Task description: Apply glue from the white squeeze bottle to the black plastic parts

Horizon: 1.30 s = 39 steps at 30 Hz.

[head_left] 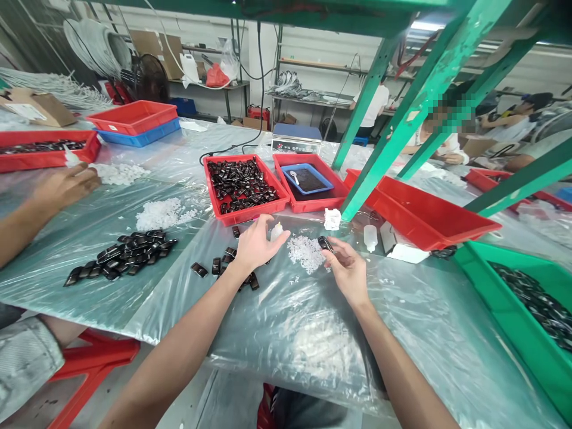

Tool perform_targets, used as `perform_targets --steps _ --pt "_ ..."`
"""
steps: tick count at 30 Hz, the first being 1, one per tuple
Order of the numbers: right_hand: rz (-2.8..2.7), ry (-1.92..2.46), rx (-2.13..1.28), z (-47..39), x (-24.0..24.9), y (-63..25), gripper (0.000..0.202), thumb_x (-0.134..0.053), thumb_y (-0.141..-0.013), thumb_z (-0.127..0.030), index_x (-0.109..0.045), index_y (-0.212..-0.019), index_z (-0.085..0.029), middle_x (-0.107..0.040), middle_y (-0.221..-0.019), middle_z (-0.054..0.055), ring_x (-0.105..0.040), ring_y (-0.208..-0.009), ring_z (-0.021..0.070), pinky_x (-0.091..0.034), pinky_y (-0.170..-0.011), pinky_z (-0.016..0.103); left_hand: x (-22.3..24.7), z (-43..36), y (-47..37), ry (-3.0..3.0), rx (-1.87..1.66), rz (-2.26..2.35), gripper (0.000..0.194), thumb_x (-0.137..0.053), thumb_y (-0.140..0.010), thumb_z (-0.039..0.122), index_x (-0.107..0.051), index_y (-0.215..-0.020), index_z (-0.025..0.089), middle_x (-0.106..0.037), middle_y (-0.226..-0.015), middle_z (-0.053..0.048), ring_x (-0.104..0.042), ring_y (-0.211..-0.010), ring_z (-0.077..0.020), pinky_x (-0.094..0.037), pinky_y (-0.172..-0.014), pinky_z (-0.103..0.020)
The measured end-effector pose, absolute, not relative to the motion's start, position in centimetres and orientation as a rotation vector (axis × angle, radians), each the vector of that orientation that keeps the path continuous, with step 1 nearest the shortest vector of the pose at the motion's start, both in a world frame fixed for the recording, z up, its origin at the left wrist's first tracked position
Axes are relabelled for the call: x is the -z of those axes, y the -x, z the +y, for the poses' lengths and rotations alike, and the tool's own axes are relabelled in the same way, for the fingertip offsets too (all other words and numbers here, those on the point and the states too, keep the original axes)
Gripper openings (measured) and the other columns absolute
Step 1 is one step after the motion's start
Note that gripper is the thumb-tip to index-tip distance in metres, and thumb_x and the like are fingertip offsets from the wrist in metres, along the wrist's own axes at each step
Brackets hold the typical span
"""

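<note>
My left hand [257, 244] is curled around a small white squeeze bottle [276, 230], its tip showing between thumb and forefinger. Part of the bottle is hidden by the hand. Between thumb and fingertips, my right hand [349, 269] pinches a glossy black plastic case [325, 243], held tilted. Below and between the hands lies a heap of small clear-white plastic pieces [306, 253]. Several more black cases [199, 270] are scattered beneath and left of my left wrist.
Behind my hands stand a red tray of black cases [243, 211] and a red tray with a blue tray [308, 179] inside. Green posts [402, 125] rise at right, near a green bin [496, 298]. A co-worker's hand [67, 185] is at left, beside a black-case pile [129, 253].
</note>
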State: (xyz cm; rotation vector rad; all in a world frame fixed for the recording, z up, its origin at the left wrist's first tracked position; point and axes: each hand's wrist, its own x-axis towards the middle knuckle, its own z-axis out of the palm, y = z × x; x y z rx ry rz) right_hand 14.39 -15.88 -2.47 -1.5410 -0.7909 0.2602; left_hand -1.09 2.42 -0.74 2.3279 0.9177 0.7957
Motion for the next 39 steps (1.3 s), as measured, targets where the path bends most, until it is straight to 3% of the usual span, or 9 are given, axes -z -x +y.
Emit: perform_targets --steps 4,8,13,19,23,29,33,39 --pt "-0.774 1.492 -0.264 -15.9 2.1 -14.3 0.041 -0.080 -0.079 -0.046 -0.068 -0.108 -0.019 -0.074 -0.085 0.004 -0.057 -0.052 0.0129 -0.050 -0.053 0.030 1.0 2.6 0.9 -2.476 -0.490 0.951 0.037 -0.068 -0.084 0.048 -0.062 -0.109 0.022 -0.073 -0.105 -0.009 -0.070 -0.091 -0.0309 -0.047 -0.074 -0.036" --pt "-0.741 1.466 -0.302 -15.9 2.1 -14.4 0.039 -0.079 -0.079 -0.050 -0.067 -0.100 -0.019 -0.076 -0.086 0.006 -0.055 -0.049 0.0124 -0.048 -0.048 0.029 1.4 2.9 0.8 -2.426 -0.543 0.928 0.020 -0.069 -0.084 0.039 -0.064 -0.091 0.021 -0.072 -0.093 -0.008 -0.068 -0.084 -0.0279 -0.045 -0.069 -0.034" --pt "-0.765 1.459 -0.317 -15.9 2.2 -14.5 0.036 -0.074 -0.084 -0.053 -0.067 -0.097 -0.019 -0.076 -0.081 0.006 -0.055 -0.048 0.0127 -0.045 -0.046 0.028 1.5 2.7 0.6 -2.012 -0.852 0.666 0.033 -0.069 -0.085 0.050 -0.064 -0.094 0.018 -0.072 -0.098 -0.010 -0.067 -0.087 -0.0251 -0.050 -0.068 -0.032" --pt "-0.857 1.513 -0.318 -16.0 2.3 -14.2 0.036 -0.067 -0.089 -0.054 -0.068 -0.094 -0.019 -0.072 -0.074 0.003 -0.056 -0.051 0.0136 -0.046 -0.049 0.028 1.0 1.4 0.0 -1.377 -0.846 0.408 0.054 -0.066 -0.084 0.065 -0.066 -0.106 0.015 -0.072 -0.093 -0.010 -0.069 -0.083 -0.0244 -0.056 -0.062 -0.033" --pt "-0.886 1.523 -0.321 -16.0 2.4 -14.0 0.035 -0.065 -0.090 -0.053 -0.069 -0.094 -0.019 -0.072 -0.075 0.003 -0.056 -0.052 0.0140 -0.049 -0.055 0.028 0.6 0.8 0.0 -1.178 -0.804 0.398 0.053 -0.067 -0.084 0.064 -0.069 -0.102 0.015 -0.069 -0.085 -0.007 -0.063 -0.069 -0.0170 -0.049 -0.053 -0.027" --pt "-0.904 1.560 -0.308 -16.0 2.4 -14.0 0.039 -0.063 -0.090 -0.058 -0.069 -0.092 -0.020 -0.071 -0.074 0.004 -0.056 -0.053 0.0150 -0.049 -0.057 0.029 0.0 0.0 0.1 -0.945 -0.702 0.425 0.036 -0.071 -0.081 0.051 -0.060 -0.083 0.017 -0.050 -0.063 0.003 -0.038 -0.049 -0.0068 -0.025 -0.043 -0.022" --pt "-0.902 1.560 -0.313 -16.1 2.4 -14.0 0.039 -0.064 -0.090 -0.058 -0.069 -0.094 -0.019 -0.072 -0.076 0.004 -0.056 -0.053 0.0148 -0.049 -0.057 0.029 -0.4 -0.2 0.3 -0.848 -0.600 0.390 0.037 -0.076 -0.079 0.049 -0.060 -0.085 0.017 -0.046 -0.063 0.005 -0.034 -0.049 -0.0059 -0.026 -0.044 -0.022" --pt "-0.920 1.535 -0.344 -16.0 2.4 -13.9 0.033 -0.065 -0.092 -0.051 -0.070 -0.096 -0.019 -0.072 -0.077 0.004 -0.056 -0.054 0.0145 -0.048 -0.058 0.029 -0.2 0.0 0.1 -0.767 -0.639 0.386 0.040 -0.083 -0.074 0.047 -0.063 -0.089 0.017 -0.056 -0.075 0.002 -0.038 -0.054 -0.0051 -0.028 -0.044 -0.021"
